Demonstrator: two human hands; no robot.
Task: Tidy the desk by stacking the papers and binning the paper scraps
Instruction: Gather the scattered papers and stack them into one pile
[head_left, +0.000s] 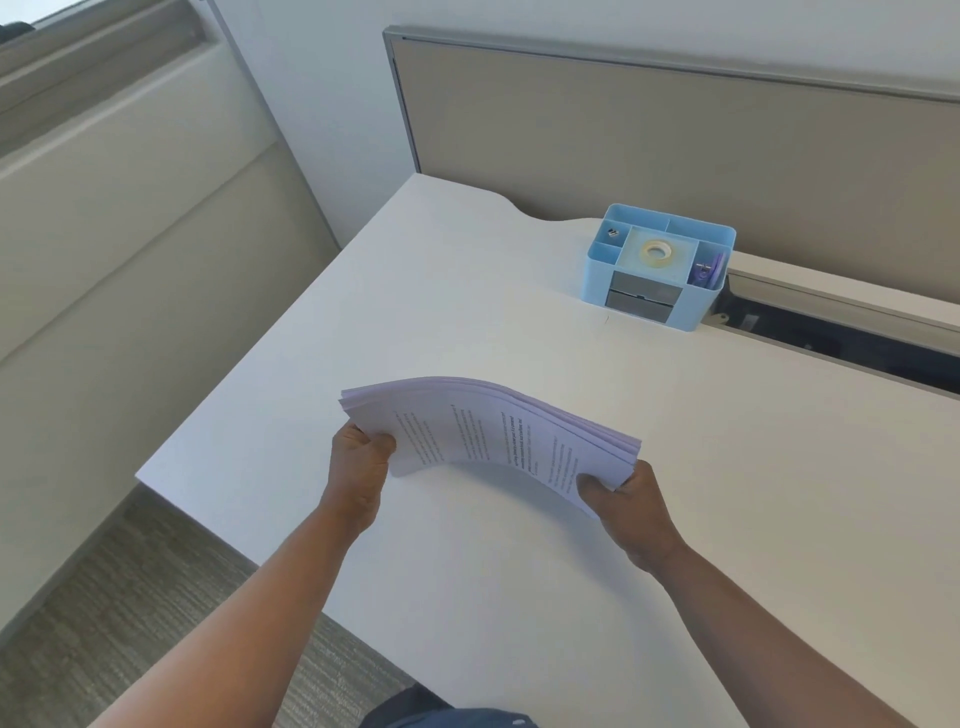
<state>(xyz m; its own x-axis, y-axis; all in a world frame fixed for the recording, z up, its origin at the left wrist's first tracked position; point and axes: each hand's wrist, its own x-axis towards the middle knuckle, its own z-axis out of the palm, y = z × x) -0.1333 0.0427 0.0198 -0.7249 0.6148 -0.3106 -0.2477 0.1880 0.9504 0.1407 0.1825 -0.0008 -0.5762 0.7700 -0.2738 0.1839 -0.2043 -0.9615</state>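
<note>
Between my hands I see the stack of papers (488, 436), bowed above the surface (519, 571): left hand (361, 467) grips one end, right hand (623, 506) pinches the other. Beyond them stands a blue organiser (657, 265).

Just one view here, head-mounted wide-angle, looking forward and steeply down over the white table (519, 322) from close up, with the partition (675, 156) at the far edge.
</note>
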